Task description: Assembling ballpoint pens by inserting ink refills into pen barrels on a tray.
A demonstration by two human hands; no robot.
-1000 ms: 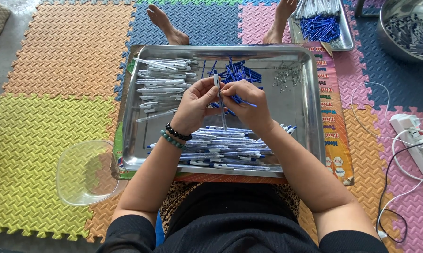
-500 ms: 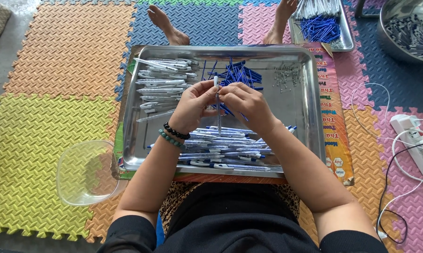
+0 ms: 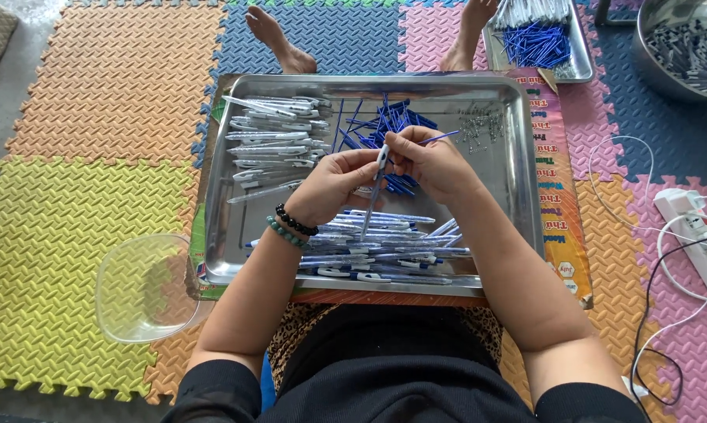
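**Pen barrel held over a steel tray, both hands on it**

Head cam, looking straight down. The big steel tray (image 3: pixel 518 180) sits on the person's lap and it's the anchor for everything here. Over the middle of the tray, the left hand (image 3: pixel 330 188) has its fingers closed around a clear pen barrel (image 3: pixel 375 188), which points roughly up and down in the shot with its tip hanging just above the tray's near half. The right hand (image 3: pixel 432 164) meets it at the barrel's top end, fingers pinched shut on that end, and a thin blue refill (image 3: pixel 440 137) sticks out from the same hand toward the tray's far right. Can't tell if the refill is inside the barrel.

In the tray's far left there's a heap of clear empty barrels (image 3: pixel 271 141). Far middle, a pile of blue refills (image 3: pixel 393 121). Far right corner, a small scatter of tiny metal springs (image 3: pixel 479 125). Along the near edge, a stack of finished pens (image 3: pixel 377 254).

Just off the tray's near left corner sits a clear plastic bowl (image 3: pixel 138 286) on the foam mats (image 3: pixel 79 157).
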